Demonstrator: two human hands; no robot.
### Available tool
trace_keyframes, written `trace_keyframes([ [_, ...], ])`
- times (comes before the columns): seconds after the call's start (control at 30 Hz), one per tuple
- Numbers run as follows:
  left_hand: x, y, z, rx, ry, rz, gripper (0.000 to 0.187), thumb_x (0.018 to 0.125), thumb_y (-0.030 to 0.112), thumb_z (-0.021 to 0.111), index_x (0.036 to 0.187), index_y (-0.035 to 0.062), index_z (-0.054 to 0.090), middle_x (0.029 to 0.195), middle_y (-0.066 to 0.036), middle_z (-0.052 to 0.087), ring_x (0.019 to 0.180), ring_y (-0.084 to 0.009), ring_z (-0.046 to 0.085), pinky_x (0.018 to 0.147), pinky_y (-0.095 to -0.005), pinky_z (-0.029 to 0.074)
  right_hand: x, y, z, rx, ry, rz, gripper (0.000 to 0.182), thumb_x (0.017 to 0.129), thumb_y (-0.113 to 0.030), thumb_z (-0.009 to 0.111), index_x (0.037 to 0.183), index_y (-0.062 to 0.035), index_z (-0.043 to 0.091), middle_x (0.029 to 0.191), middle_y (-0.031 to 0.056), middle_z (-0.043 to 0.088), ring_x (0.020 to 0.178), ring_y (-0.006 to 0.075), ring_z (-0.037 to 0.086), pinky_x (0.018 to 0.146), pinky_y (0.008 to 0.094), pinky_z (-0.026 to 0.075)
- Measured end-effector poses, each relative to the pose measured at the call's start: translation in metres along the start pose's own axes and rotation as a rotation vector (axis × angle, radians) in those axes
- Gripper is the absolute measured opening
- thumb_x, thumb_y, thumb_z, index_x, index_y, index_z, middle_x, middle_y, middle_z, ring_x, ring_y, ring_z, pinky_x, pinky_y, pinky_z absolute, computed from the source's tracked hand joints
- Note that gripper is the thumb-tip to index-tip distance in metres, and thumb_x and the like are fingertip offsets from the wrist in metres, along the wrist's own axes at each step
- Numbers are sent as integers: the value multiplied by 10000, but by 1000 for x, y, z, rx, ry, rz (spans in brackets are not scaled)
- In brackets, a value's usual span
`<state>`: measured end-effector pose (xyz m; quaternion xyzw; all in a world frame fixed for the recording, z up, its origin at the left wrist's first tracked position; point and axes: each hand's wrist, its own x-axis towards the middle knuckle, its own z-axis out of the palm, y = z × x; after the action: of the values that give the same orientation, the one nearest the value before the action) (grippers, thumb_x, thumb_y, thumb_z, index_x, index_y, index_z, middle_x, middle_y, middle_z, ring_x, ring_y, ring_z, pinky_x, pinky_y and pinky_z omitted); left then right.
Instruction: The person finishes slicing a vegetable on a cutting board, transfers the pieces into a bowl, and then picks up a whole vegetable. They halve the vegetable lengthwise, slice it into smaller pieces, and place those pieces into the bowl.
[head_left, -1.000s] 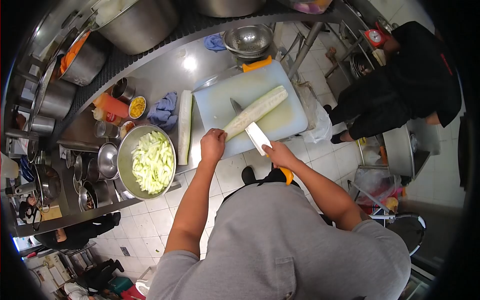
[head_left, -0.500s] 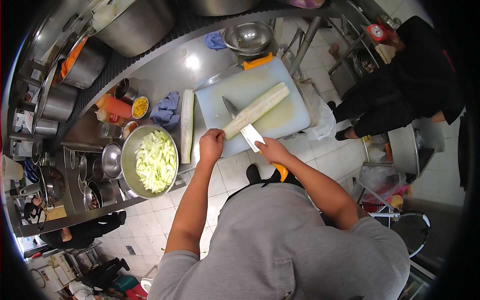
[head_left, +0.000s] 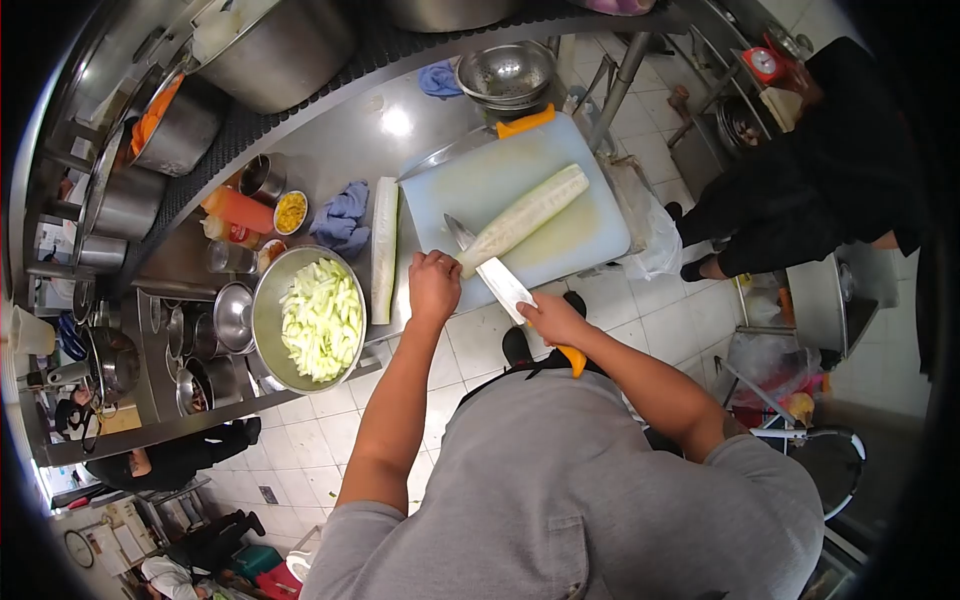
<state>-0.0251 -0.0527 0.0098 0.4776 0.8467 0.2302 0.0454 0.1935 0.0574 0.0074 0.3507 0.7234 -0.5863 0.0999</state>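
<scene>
A long pale-green vegetable half (head_left: 530,213) lies slanted on the white cutting board (head_left: 600,225). My left hand (head_left: 435,288), its fingers pinched, holds the near end of this half at the board's left edge. In my right hand (head_left: 553,320) is a knife with an orange handle; its wide blade (head_left: 503,286) crosses the near part of the vegetable, and the dark tip shows beyond it. Another long half (head_left: 384,250) rests on the steel counter, left of the board. Farther left, a metal bowl (head_left: 262,330) holds many cut pale-green pieces (head_left: 322,318).
Blue cloths (head_left: 342,218), a small bowl of yellow food (head_left: 291,211) and sauce bottles (head_left: 238,209) sit on the counter. Steel bowls (head_left: 508,74) stand behind the board. Large pots (head_left: 275,55) line the shelf above. A person in black (head_left: 810,150) stands at the right.
The vegetable half on the board has rolled a little, showing more of its outer side. The knife blade has shifted slightly toward me. The whole view has moved a little.
</scene>
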Motion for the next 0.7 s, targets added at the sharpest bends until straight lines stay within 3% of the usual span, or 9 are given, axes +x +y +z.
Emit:
trace_keyframes([
  [0.17,-6,2,0,90,-15,15,77,827,134,699,834,72,744,918,-81,690,920,-312,576,833,-431,465,25,-13,12,-92,55,-46,471,1019,-380,489,1051,77,601,657,198,643,476,289,622,534,421,515],
  [0.27,-3,7,-3,163,-16,18,97,843,161,683,853,89,747,942,-60,690,943,-291,571,825,-429,453,5,-4,9,-162,42,-53,466,1018,-370,492,1018,84,594,639,198,633,485,287,629,544,414,519],
  [0.33,-2,5,-1,174,-7,27,104,846,167,677,854,93,748,940,-57,690,941,-287,570,816,-431,450,10,1,10,-262,88,-167,474,1022,-371,483,1004,91,587,637,199,629,486,277,631,554,407,525],
  [0.43,2,9,-3,239,67,50,69,797,147,725,816,84,744,883,-71,687,898,-305,582,804,-431,465,14,0,10,-185,-7,-59,484,1024,-382,478,1008,91,581,645,197,634,481,267,628,549,408,526],
  [0.5,19,24,-7,219,56,104,169,795,193,737,924,85,748,966,-87,682,954,-315,578,825,-440,462,13,-6,11,-94,-2,-29,464,1007,-393,527,967,66,581,660,191,631,474,266,625,504,412,509],
  [0.57,39,50,2,216,1,196,562,825,306,736,1316,76,586,1231,-179,585,1127,-348,544,953,-454,448,15,-7,11,-91,-3,-21,465,1005,-397,529,967,63,582,654,190,628,467,269,621,498,411,506],
  [0.7,70,69,54,180,-298,13,717,851,400,707,1426,51,461,1317,-184,540,1223,-400,498,996,-520,419,14,-2,15,-97,5,-71,480,1003,-394,528,997,83,575,654,200,634,460,269,620,494,406,507],
])
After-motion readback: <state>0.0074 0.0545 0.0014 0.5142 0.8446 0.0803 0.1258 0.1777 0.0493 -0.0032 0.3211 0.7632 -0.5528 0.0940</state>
